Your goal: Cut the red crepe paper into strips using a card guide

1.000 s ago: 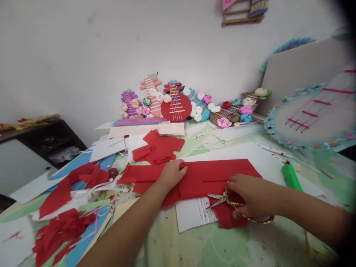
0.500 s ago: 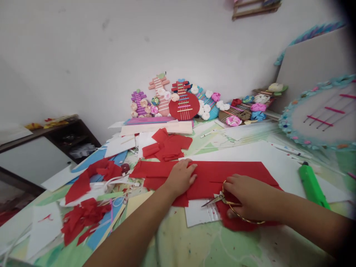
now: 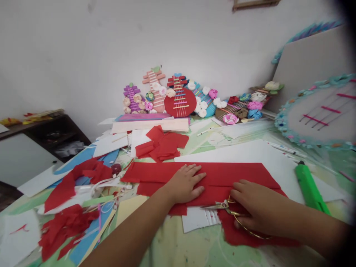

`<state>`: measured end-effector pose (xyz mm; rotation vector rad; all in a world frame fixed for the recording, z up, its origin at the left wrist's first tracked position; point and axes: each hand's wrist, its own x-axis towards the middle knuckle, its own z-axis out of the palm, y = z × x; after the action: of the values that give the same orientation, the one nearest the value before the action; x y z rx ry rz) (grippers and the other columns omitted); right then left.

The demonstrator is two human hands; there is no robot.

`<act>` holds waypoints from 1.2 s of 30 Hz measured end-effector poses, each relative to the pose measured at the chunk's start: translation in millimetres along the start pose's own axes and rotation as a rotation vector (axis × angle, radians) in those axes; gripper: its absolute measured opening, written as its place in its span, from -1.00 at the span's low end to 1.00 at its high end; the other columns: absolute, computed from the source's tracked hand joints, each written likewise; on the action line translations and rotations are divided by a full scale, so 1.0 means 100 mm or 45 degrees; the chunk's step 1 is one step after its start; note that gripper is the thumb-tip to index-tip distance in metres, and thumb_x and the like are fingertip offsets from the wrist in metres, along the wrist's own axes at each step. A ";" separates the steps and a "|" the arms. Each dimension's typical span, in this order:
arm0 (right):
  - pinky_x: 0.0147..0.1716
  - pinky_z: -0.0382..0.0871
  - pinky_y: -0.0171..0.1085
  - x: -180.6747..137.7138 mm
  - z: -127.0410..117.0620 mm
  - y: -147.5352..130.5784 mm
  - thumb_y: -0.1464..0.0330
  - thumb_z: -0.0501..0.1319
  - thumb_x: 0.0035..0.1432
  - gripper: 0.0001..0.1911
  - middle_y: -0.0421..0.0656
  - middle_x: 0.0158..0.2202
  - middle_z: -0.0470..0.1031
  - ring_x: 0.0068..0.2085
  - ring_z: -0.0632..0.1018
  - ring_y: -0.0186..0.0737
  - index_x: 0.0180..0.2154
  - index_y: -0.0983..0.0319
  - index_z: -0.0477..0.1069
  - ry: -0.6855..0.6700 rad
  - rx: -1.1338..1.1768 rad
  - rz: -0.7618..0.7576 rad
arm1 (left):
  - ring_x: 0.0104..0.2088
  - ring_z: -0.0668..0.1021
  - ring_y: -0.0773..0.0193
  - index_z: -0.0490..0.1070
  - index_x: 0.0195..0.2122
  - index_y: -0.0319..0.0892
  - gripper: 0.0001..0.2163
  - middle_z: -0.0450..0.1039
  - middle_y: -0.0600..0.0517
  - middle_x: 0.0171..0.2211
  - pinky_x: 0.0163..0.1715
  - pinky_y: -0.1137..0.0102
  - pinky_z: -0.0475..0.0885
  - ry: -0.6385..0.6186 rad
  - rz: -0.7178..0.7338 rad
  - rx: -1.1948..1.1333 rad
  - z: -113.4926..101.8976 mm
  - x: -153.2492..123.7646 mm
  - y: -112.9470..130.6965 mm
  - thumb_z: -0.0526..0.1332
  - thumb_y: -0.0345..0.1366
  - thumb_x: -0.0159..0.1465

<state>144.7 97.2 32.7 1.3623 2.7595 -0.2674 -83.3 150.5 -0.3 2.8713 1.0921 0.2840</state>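
A long folded sheet of red crepe paper (image 3: 233, 170) lies across the table in front of me. My left hand (image 3: 187, 184) rests flat on it, fingers apart. Gold-handled scissors (image 3: 224, 205) are in my right hand (image 3: 251, 203), whose fingers are wrapped around the loops. The blades point left along the near edge of the red sheet; they look nearly closed. Beneath the scissors lies another red paper piece (image 3: 230, 233). A small white card (image 3: 198, 219) with ridged lines sticks out below the sheet's near edge.
Red paper scraps (image 3: 62, 228) and strips clutter the left side. A red paper pile (image 3: 161, 144) sits behind the sheet. A green glue gun (image 3: 311, 187) lies at right. Decorated paper instruments (image 3: 180, 102) line the wall, beside a round framed piece (image 3: 314, 111).
My left hand has slid a little to the right along the red sheet, fingers spreading. My right hand and the scissors have moved slightly right and nearer me. The view has shifted slightly.
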 end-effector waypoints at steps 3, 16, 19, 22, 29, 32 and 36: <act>-0.38 0.19 -0.20 0.00 0.04 0.00 0.22 0.23 -0.18 -0.72 -0.09 -0.36 0.38 -0.32 0.39 -0.07 -0.37 0.22 0.36 0.010 -0.031 0.014 | 0.11 0.12 0.06 0.16 0.08 -0.15 -0.58 0.06 -0.10 0.13 0.06 0.13 -0.04 -0.034 -0.033 -0.028 0.04 0.01 -0.03 0.01 -0.13 0.22; -0.35 0.27 -0.17 -0.06 0.07 -0.19 0.46 0.01 -0.03 -0.81 -0.02 -0.34 0.38 -0.31 0.41 -0.10 -0.35 0.26 0.35 -0.047 0.042 0.110 | 0.13 0.09 0.08 0.14 0.10 -0.13 -0.56 0.03 -0.06 0.15 0.08 0.16 -0.09 -0.090 -0.070 -0.047 0.01 0.02 -0.03 0.00 -0.12 0.22; -0.33 0.25 -0.16 -0.06 0.11 -0.21 0.51 0.01 -0.08 -0.79 -0.01 -0.34 0.39 -0.30 0.41 -0.09 -0.37 0.28 0.36 -0.032 -0.004 0.146 | 0.13 0.09 0.08 0.14 0.10 -0.13 -0.56 0.03 -0.07 0.15 0.08 0.17 -0.08 -0.094 -0.068 -0.042 0.01 0.01 -0.03 0.00 -0.11 0.22; -0.37 0.23 -0.19 -0.06 0.10 -0.24 0.55 0.01 -0.12 -0.78 -0.01 -0.36 0.40 -0.32 0.42 -0.09 -0.40 0.29 0.36 -0.062 -0.078 0.150 | 0.13 0.09 0.07 0.14 0.10 -0.14 -0.56 0.03 -0.07 0.14 0.08 0.15 -0.07 -0.090 -0.064 -0.034 0.01 0.01 -0.03 0.00 -0.11 0.22; -0.56 0.07 -0.29 -0.05 -0.04 -0.23 0.52 0.03 -0.10 -0.83 -0.03 -0.43 0.43 -0.44 0.45 -0.13 -0.40 0.29 0.33 -0.201 -0.040 0.284 | 0.12 0.10 0.08 0.12 0.11 -0.15 -0.55 0.03 -0.08 0.14 0.08 0.15 -0.06 -0.089 -0.049 -0.015 0.02 0.00 -0.04 -0.02 -0.09 0.23; -0.54 0.08 -0.30 -0.08 -0.05 -0.20 0.42 0.12 -0.15 -0.86 -0.08 -0.42 0.41 -0.42 0.43 -0.14 -0.41 0.25 0.30 -0.138 0.040 0.274 | 0.12 0.10 0.08 0.12 0.11 -0.14 -0.55 0.02 -0.08 0.15 0.08 0.15 -0.06 -0.091 -0.059 -0.011 0.02 -0.01 -0.04 -0.02 -0.09 0.23; -0.45 0.15 -0.25 -0.11 -0.03 -0.17 0.24 0.28 -0.34 -0.62 -0.11 -0.35 0.37 -0.34 0.40 -0.09 -0.38 0.22 0.30 -0.076 0.098 0.244 | 0.12 0.10 0.08 0.13 0.11 -0.14 -0.55 0.02 -0.06 0.15 0.08 0.16 -0.06 -0.091 -0.077 -0.015 0.02 -0.01 -0.04 -0.01 -0.08 0.22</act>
<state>138.1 78.5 39.1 1.5960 2.5726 -0.4002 -86.4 152.8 -2.6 2.8086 1.1583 0.1825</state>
